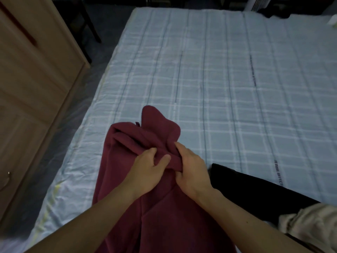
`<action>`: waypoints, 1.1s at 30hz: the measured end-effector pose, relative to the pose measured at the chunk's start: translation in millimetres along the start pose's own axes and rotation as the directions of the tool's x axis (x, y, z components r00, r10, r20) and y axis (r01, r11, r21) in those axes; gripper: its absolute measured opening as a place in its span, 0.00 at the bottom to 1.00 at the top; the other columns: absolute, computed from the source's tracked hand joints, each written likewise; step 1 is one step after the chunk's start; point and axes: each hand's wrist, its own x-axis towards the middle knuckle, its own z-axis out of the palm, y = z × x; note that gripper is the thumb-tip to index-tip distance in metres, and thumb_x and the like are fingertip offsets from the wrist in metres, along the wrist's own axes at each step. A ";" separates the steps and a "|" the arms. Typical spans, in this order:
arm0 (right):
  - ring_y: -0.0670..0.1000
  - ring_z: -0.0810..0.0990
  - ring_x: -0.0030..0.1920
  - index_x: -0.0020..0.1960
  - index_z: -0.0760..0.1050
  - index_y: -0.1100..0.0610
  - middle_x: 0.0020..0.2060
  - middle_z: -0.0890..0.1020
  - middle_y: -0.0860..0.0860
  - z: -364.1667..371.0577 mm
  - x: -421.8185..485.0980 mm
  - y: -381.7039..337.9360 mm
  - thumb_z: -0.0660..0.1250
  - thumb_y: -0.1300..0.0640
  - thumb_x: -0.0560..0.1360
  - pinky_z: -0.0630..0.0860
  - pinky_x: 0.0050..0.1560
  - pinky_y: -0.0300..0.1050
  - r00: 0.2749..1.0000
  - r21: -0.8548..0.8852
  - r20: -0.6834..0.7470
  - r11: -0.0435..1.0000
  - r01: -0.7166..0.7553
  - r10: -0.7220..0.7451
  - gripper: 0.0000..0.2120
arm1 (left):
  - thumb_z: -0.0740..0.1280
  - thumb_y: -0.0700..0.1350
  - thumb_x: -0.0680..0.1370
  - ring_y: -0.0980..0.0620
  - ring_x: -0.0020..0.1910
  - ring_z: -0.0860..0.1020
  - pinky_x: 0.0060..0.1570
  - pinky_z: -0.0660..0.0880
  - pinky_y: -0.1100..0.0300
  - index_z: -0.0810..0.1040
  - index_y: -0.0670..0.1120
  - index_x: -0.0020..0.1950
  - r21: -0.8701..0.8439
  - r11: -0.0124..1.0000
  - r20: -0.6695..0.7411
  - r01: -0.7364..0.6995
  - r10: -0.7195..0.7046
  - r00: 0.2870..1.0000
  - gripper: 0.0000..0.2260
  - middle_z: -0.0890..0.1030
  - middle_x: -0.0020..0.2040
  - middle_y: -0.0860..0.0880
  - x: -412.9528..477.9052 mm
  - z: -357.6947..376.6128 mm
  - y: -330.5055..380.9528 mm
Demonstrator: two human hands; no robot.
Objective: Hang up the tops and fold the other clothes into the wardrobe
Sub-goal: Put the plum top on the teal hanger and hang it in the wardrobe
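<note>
1. Maroon garment (156,207), a fleecy piece, lies lengthwise on the near corner of the bed (237,79). It runs from the bottom edge of the view up to a bunched, rounded end, and a small zip pull (137,123) shows near that far end.
2. Two bare hands work the same raised fold in the middle of the cloth, set close together.
3. Left hand (145,172): the fingers are curled into the fold and the thumb is laid across the top of it, pinching the fabric.
4. Right hand (191,170): the fingers are wrapped round the bunched ridge from the right side, closed tight on the cloth.
5. Three garments are in sight: the maroon one, one black garment (246,185) lying flat just to its right, and one cream garment (310,221) crumpled at the lower right edge, resting partly on the black one.
6. One bed carries all three, covered in a pale blue checked sheet with dark lines running its length.
7. One wardrobe (36,88) of light wood stands to the left of the bed, across a narrow strip of dark floor (102,57).
8. Dark legs of a chair (91,24) show at the top left, beyond the wardrobe.
</note>
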 end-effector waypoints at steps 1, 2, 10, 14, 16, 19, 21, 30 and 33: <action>0.55 0.78 0.58 0.77 0.61 0.51 0.62 0.77 0.53 -7.8 -1.6 -10.6 0.65 0.65 0.73 0.74 0.60 0.51 0.999 0.000 -0.022 1.000 0.024 -0.024 0.35 | 0.66 0.60 0.77 0.56 0.45 0.82 0.53 0.78 0.53 0.80 0.50 0.50 -0.114 0.992 0.012 0.046 -0.045 0.999 0.14 0.84 0.44 0.54 -3.9 -5.4 14.9; 0.55 0.79 0.58 0.78 0.60 0.52 0.62 0.77 0.53 -16.2 -3.3 -21.5 0.66 0.67 0.72 0.74 0.60 0.52 0.998 0.005 -0.045 0.999 0.048 -0.048 0.37 | 0.66 0.63 0.75 0.57 0.44 0.82 0.51 0.79 0.54 0.81 0.50 0.49 -0.194 0.978 0.009 0.073 -0.072 0.997 0.17 0.85 0.43 0.54 -6.9 -10.7 29.3; 0.53 0.79 0.60 0.78 0.60 0.54 0.64 0.76 0.52 -101.8 -13.4 -100.7 0.65 0.73 0.67 0.76 0.60 0.49 0.935 0.032 -0.284 0.973 0.231 -0.212 0.43 | 0.74 0.62 0.70 0.51 0.40 0.85 0.42 0.80 0.52 0.81 0.45 0.47 -0.484 0.872 -0.210 -0.067 -0.042 0.977 0.20 0.85 0.39 0.49 -22.2 -59.6 146.5; 0.52 0.79 0.58 0.78 0.61 0.56 0.62 0.77 0.52 -139.7 -28.3 -132.8 0.66 0.70 0.69 0.77 0.58 0.47 0.873 0.013 -0.376 0.940 0.341 -0.311 0.39 | 0.76 0.53 0.73 0.47 0.38 0.83 0.39 0.81 0.49 0.79 0.40 0.47 -0.567 0.809 -0.284 -0.155 -0.015 0.959 0.16 0.83 0.38 0.44 -42.5 -86.2 191.6; 0.51 0.76 0.63 0.78 0.61 0.56 0.65 0.75 0.52 -155.1 -37.2 -149.2 0.67 0.70 0.70 0.74 0.63 0.43 0.846 -0.008 -0.397 0.923 0.384 -0.356 0.39 | 0.75 0.52 0.73 0.43 0.38 0.81 0.42 0.80 0.42 0.77 0.36 0.48 -0.575 0.793 -0.326 -0.201 0.003 0.945 0.20 0.81 0.40 0.36 -55.1 -100.7 211.6; 0.47 0.72 0.67 0.79 0.59 0.54 0.68 0.71 0.49 -176.5 -56.7 -173.8 0.72 0.64 0.70 0.69 0.68 0.38 0.826 -0.053 -0.367 0.897 0.440 -0.427 0.41 | 0.74 0.49 0.74 0.36 0.42 0.83 0.46 0.80 0.38 0.78 0.34 0.50 -0.576 0.780 -0.373 -0.244 0.015 0.928 0.17 0.82 0.45 0.31 -74.8 -121.8 236.1; 0.46 0.72 0.65 0.77 0.61 0.53 0.67 0.71 0.47 -188.0 -73.8 -189.3 0.72 0.57 0.72 0.72 0.66 0.42 0.818 -0.055 -0.311 0.868 0.493 -0.484 0.37 | 0.72 0.43 0.76 0.36 0.43 0.84 0.45 0.82 0.41 0.79 0.36 0.49 -0.571 0.776 -0.403 -0.269 0.020 0.915 0.10 0.83 0.43 0.34 -89.6 -134.7 248.9; 0.46 0.78 0.61 0.65 0.77 0.56 0.61 0.80 0.49 -255.6 -143.3 -204.2 0.68 0.56 0.75 0.74 0.61 0.38 0.734 -0.102 -0.268 0.776 0.622 -0.624 0.19 | 0.69 0.35 0.78 0.56 0.37 0.83 0.39 0.77 0.63 0.82 0.42 0.48 -0.436 0.787 -0.451 -0.437 0.229 0.863 0.04 0.86 0.39 0.48 -160.7 -178.3 268.4; 0.44 0.80 0.54 0.59 0.80 0.55 0.54 0.82 0.47 -281.7 -153.8 -202.7 0.70 0.59 0.75 0.78 0.51 0.38 0.747 -0.048 -0.402 0.827 0.560 -0.529 0.13 | 0.68 0.35 0.78 0.54 0.38 0.84 0.38 0.78 0.63 0.82 0.42 0.52 -0.481 0.742 -0.454 -0.468 0.247 0.856 0.05 0.86 0.39 0.48 -179.1 -191.6 283.7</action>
